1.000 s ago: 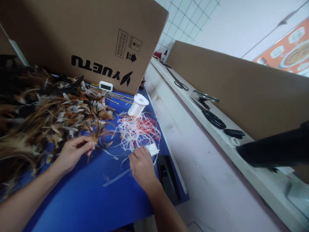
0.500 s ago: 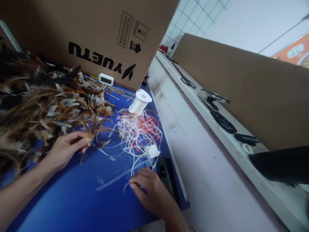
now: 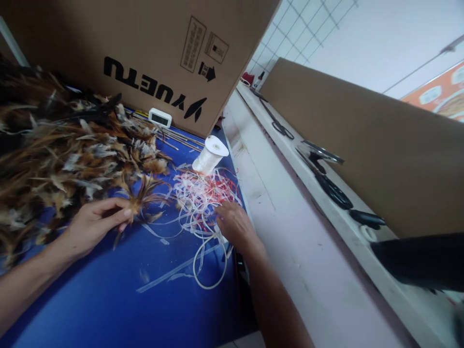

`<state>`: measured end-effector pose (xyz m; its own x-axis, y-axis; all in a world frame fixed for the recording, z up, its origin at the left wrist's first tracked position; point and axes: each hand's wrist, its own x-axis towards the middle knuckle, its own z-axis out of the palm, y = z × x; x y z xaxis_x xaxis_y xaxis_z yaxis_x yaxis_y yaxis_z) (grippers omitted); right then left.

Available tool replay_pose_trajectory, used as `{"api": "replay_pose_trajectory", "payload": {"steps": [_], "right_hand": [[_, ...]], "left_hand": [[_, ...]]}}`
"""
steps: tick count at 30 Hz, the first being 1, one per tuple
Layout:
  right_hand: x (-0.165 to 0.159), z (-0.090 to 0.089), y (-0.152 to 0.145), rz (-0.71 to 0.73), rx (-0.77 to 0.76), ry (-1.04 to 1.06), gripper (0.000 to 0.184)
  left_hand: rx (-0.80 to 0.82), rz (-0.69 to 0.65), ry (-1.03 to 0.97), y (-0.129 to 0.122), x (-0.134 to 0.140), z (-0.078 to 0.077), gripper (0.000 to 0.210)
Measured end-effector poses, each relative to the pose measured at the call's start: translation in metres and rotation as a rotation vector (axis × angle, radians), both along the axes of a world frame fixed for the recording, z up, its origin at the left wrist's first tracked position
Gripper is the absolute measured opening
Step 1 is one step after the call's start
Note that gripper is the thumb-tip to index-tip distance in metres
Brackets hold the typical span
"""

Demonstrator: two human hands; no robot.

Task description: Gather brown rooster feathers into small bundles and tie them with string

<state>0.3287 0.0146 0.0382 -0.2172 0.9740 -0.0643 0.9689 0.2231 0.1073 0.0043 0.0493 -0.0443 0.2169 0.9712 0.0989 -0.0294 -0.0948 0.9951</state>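
Between thumb and fingers, my left hand [image 3: 103, 220] pinches a small bunch of brown feathers [image 3: 143, 193], its tips fanned out to the right. A large pile of brown, black and white feathers [image 3: 72, 154] lies beside it. My right hand [image 3: 234, 223] reaches over the right edge of a tangle of white and red plastic strips [image 3: 199, 191]. Its fingers point into the strips and are partly hidden, so their grip does not show. Below that hand a white cable [image 3: 197, 270] loops on the blue table [image 3: 108, 299]. A white spool [image 3: 210, 155] stands behind the tangle.
A tall cardboard box [image 3: 145, 43] closes off the back. In front of it sit a small white digital display [image 3: 160, 118] and several thin sticks [image 3: 184, 137]. Along the right, a ledge holds scissors [image 3: 282, 129] and black-handled tools [image 3: 333, 191].
My right hand has moved forward from the near table, over the white plug and to the strips. A thin strip now lies where it was. My left hand still holds the feathers.
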Motion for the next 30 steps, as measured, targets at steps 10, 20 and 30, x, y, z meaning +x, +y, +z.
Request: {"api": "replay_pose_trajectory", "payload": {"steps": [10, 20, 30], "right_hand": [[0.007, -0.002, 0.018, -0.059, -0.068, -0.053, 0.015], [0.004, -0.004, 0.021, -0.169, -0.032, 0.022, 0.023], [0.018, -0.002, 0.017, -0.167, 0.001, 0.371, 0.018]], "left_hand": [[0.042, -0.039, 0.048, -0.003, 0.004, 0.01, 0.019], [0.027, -0.041, 0.036, -0.003, 0.006, 0.009, 0.019], [0.008, -0.03, 0.058, -0.005, 0.008, 0.015, 0.02]]}}
